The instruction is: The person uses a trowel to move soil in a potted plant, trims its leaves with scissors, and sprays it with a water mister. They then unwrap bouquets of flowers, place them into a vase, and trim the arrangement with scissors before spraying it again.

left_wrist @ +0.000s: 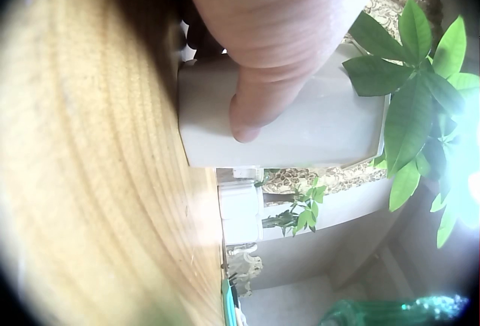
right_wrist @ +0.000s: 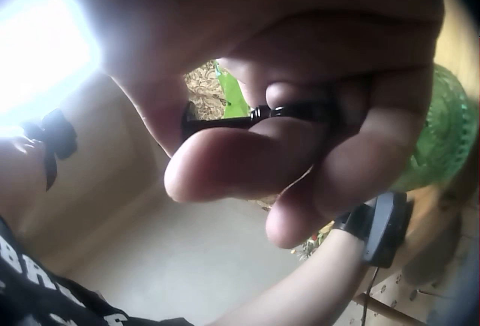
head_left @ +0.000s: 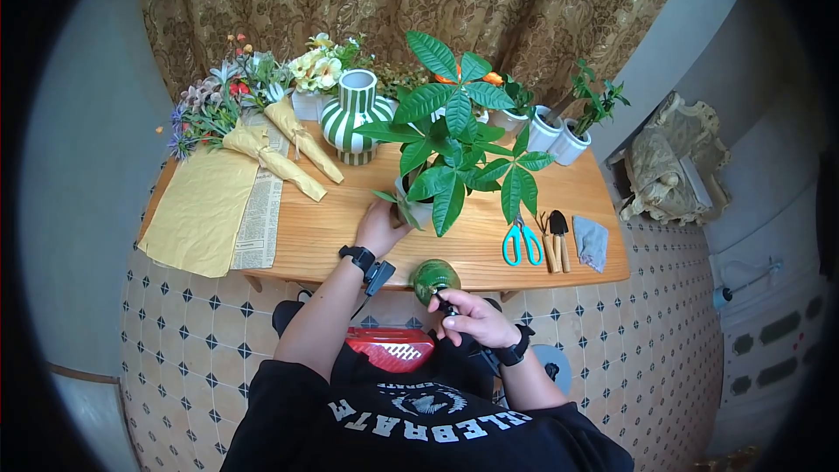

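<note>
Misting appears underway: left hand (head_left: 381,230) clamps the white pot (left_wrist: 322,127), right hand (head_left: 479,319) grips the spray bottle (head_left: 434,276), which likely needs aiming at the leaves (head_left: 459,112).

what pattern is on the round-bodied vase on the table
Green and white stripes; the head view shows it best.

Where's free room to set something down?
Bare table between newspaper and left hand; between plant pot and scissors, leaves overhead; behind the trowel, before the white pots. Crowded: back edge, around striped vase; left end, with bouquets, yellow paper.
</note>
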A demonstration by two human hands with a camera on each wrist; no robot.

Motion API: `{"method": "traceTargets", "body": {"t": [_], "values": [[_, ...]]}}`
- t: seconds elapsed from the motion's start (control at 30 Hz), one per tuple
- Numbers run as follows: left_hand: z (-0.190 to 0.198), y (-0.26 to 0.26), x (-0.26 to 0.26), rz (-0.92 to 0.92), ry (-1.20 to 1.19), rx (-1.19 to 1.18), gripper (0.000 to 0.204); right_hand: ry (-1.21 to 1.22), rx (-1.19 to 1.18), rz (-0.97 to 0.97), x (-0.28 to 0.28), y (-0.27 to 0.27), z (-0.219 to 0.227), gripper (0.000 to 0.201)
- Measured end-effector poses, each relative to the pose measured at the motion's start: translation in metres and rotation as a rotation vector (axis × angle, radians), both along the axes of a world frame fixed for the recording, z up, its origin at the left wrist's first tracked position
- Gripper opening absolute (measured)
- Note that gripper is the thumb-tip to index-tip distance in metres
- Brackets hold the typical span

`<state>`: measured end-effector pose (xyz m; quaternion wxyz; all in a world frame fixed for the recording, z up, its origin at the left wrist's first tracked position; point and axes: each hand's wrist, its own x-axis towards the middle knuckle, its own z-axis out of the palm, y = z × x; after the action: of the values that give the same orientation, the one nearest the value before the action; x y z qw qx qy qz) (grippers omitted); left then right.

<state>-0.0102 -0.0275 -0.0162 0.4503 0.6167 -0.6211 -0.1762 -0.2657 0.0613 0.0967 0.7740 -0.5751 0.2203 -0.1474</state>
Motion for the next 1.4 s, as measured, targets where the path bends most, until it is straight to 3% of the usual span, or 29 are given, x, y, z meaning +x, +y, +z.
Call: {"method": "traceTargets", "body": {"t": [0.5, 0.83, 1.0, 1.1, 1.4], "values": [[0.009, 0.003, -0.001, -0.003, 0.005, 0.023, 0.053, -0.013, -0.015, 0.073, 0.001, -0.001, -0.007, 0.030], [0.010, 0.004, -0.002, 0.006, -0.007, -0.001, 0.052, 0.046, -0.025, -0.197, -0.014, -0.011, -0.008, 0.032], [0.010, 0.004, -0.002, -0.001, -0.007, 0.037, 0.053, -0.161, 0.023, -0.316, -0.024, -0.017, -0.007, 0.034], [0.012, 0.004, -0.002, 0.003, -0.007, 0.036, 0.053, -0.077, 0.021, -0.328, -0.028, -0.021, -0.010, 0.035], [0.013, 0.005, -0.002, 0.007, 0.006, 0.004, 0.051, -0.298, 0.068, -0.482, -0.029, -0.026, -0.020, 0.040]]}}
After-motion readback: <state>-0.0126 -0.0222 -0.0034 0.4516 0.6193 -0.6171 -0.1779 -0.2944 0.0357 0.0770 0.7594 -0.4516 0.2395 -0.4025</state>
